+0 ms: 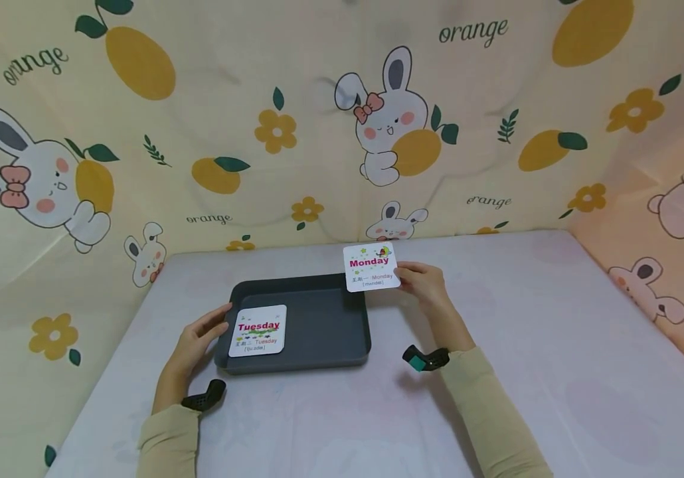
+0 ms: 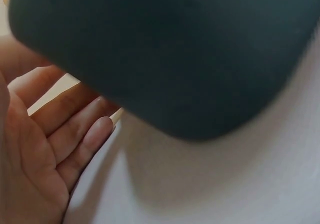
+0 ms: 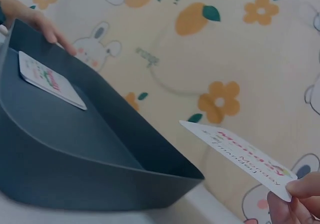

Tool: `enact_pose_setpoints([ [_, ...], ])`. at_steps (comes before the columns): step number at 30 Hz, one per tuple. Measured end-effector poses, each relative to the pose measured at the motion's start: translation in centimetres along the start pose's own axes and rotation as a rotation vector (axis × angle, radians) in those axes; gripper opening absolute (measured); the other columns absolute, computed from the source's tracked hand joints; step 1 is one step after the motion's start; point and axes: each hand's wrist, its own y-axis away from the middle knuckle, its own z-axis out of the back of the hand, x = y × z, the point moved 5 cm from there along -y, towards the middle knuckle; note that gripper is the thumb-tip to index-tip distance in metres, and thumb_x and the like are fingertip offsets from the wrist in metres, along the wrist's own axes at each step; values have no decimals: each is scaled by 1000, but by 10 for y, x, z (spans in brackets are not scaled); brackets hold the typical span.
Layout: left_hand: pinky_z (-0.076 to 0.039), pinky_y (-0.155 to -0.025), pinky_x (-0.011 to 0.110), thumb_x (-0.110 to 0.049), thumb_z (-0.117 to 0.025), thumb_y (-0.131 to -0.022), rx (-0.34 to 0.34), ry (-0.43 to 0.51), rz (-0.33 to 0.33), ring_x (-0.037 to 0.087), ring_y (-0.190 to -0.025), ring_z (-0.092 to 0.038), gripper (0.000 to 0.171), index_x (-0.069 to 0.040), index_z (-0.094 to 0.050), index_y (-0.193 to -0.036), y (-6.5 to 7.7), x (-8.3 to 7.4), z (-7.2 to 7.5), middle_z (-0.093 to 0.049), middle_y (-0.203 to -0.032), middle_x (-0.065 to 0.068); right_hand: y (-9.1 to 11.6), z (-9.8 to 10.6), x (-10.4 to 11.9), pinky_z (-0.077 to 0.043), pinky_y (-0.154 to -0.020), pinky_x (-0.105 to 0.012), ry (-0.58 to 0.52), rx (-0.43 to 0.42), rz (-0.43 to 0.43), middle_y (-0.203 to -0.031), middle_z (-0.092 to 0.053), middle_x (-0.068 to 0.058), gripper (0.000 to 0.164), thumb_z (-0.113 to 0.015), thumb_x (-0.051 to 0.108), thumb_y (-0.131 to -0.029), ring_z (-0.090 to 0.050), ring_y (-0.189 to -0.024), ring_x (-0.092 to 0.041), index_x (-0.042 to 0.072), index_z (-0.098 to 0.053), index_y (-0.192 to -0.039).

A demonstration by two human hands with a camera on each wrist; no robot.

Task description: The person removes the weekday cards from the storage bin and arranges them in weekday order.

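Hanging in the air near the far right corner of the tray, the Monday card (image 1: 372, 267) was pinched at its right edge between the thumb and fingers of the right hand (image 1: 426, 282). It was white with rounded corners, its red-pink lettering set above smaller lines of print, with a small colourful picture at the top right. The right wrist view showed it tilted and apart from the tray wall.

Below and to the left stood the dark grey tray (image 1: 324, 332), rectangular and low-walled. Lying in its left part was the Tuesday card (image 1: 258, 330), printed side up, close to the left wall; whether it touched that wall could not be told. Its edge looked thick from the right wrist, so it may have been more than one layer.

At the tray's left side, the left hand (image 1: 195, 342) rested its relaxed, slightly bent fingers against the outside and rim, the gap to the thumb fairly wide.

Each wrist wore a black device, the left one (image 1: 204, 396) plain and the right one (image 1: 431, 358) marked with teal, just beyond beige sleeves (image 1: 491, 418). Under everything spread a pale tabletop (image 1: 330, 425), and behind it rose a cream backdrop (image 1: 318, 60) printed with rabbits, oranges and flowers.
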Motion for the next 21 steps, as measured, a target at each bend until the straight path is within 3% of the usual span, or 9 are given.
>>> enact_pose_setpoints([
  [14, -26, -121, 48, -32, -56, -97, 4, 0, -3, 29, -147, -31, 56, -12, -40, -147, 1, -1, -1, -34, -158, 9, -15, 24, -11, -53, -65, -10, -35, -67, -97, -137, -56, -19, 41, -60, 16, -94, -61, -76, -2, 1, -57, -132],
  [21, -25, -122, 49, -35, -56, -96, 0, 13, 5, 29, -147, -30, 58, -13, -40, -147, 0, 0, 0, -34, -158, 8, -23, 30, -20, -52, -63, -13, -24, -112, -130, -110, -67, -6, 38, -63, 17, -92, -59, -71, -2, 2, -61, -127],
])
